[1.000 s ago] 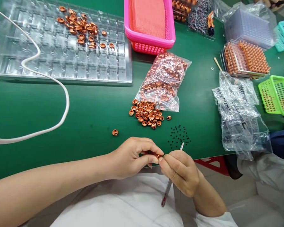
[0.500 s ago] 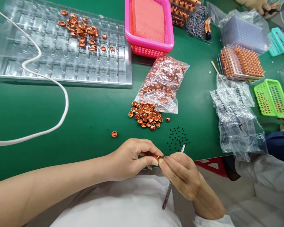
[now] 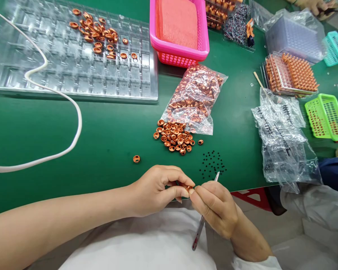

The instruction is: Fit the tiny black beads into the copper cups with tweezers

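My left hand (image 3: 157,189) pinches a small copper ring (image 3: 188,187) between thumb and fingertips at the table's near edge. My right hand (image 3: 214,206) is closed round metal tweezers (image 3: 204,217) and its fingertips meet the ring too. Just beyond the hands lie a cluster of tiny black beads (image 3: 212,163), a loose pile of copper rings (image 3: 174,137) and one stray ring (image 3: 136,159). An open clear bag of copper rings (image 3: 194,97) lies behind the pile.
A clear compartment tray (image 3: 73,75) with several copper rings sits far left, crossed by a white cable (image 3: 76,112). A pink basket (image 3: 180,30), plastic bags (image 3: 284,138), a green basket (image 3: 326,116) and racks of orange parts (image 3: 293,73) stand to the right. Another person's hand (image 3: 312,5) shows at top right.
Both hands stay together on the ring with only slight shifts. The view has moved a little.
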{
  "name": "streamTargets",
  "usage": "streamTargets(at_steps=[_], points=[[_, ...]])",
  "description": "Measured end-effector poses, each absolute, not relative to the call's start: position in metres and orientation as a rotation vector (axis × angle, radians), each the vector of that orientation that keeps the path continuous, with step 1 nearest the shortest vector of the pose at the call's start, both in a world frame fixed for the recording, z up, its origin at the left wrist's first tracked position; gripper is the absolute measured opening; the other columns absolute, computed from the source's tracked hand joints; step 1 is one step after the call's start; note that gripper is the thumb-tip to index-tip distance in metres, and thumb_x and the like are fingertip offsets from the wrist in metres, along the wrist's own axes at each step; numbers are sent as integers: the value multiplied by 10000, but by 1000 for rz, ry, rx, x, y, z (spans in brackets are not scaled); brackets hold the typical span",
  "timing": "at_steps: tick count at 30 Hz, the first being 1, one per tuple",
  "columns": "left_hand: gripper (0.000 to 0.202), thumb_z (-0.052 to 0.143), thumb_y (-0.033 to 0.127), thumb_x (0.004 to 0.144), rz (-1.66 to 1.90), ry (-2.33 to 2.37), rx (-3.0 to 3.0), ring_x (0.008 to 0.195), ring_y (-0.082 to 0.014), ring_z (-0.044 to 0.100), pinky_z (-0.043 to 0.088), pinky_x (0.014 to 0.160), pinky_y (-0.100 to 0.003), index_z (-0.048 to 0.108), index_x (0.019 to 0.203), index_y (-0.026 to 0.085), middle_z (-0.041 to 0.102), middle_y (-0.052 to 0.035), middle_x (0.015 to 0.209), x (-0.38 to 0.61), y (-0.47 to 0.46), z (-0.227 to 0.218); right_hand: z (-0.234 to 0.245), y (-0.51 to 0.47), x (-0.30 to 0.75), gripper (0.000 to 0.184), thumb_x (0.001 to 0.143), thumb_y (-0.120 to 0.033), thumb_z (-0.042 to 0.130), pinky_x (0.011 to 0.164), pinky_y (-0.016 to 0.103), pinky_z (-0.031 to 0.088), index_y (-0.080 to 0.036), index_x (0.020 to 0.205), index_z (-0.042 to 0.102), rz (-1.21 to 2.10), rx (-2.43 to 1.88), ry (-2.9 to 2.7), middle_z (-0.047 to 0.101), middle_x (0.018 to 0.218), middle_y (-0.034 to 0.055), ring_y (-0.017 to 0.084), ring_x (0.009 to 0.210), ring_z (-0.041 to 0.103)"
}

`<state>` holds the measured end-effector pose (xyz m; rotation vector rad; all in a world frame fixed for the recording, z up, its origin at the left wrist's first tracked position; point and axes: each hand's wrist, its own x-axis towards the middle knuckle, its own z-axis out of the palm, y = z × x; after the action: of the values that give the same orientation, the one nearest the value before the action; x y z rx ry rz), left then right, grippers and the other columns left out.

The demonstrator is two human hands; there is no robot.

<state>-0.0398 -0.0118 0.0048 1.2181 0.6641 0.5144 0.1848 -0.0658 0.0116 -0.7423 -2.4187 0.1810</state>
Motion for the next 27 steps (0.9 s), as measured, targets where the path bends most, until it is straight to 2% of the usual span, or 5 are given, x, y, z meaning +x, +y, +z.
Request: streamTargets(at_steps=[7,14,20,25,27], points=[[151,618,144,894,518,679,1146,681,-126,701,600,649,-214,764,932,131,705,-49,878,-39,-13,6,12,-62,185,286,922,-51,479,598,344,536,-11,1105,695,201,-724,-2411,685,1001,169,226,876,622],[136,640,160,876,499,693,1059,689,-128,698,610,661,-223,763,926,129,700,-47,890,-39,-14,7,17,-56,184,314,961,-65,413,643,334,544,-11,1065,705,194,-681,-2442,667,1001,166,208,851,621],[115,664,172,868,492,690,1007,696,-126,693,622,673,-226,758,921,132,695,-41,892,-39,-13,7,19,-53,187,363,958,-85,369,624,359,562,-52,1076,711,253,-662,-2486,695,980,169,226,861,624],[123,660,167,866,485,699,996,692,-126,694,616,666,-226,763,919,125,688,-40,887,-38,-14,6,17,-53,188,216,911,-82,563,639,336,546,-43,1072,703,169,-632,-2516,666,982,158,211,817,626],[130,653,164,868,495,692,993,693,-126,696,619,667,-230,764,920,121,690,-42,890,-38,-15,6,17,-52,188,216,923,-88,551,630,328,545,-55,1073,702,157,-632,-2505,661,981,154,207,815,621]])
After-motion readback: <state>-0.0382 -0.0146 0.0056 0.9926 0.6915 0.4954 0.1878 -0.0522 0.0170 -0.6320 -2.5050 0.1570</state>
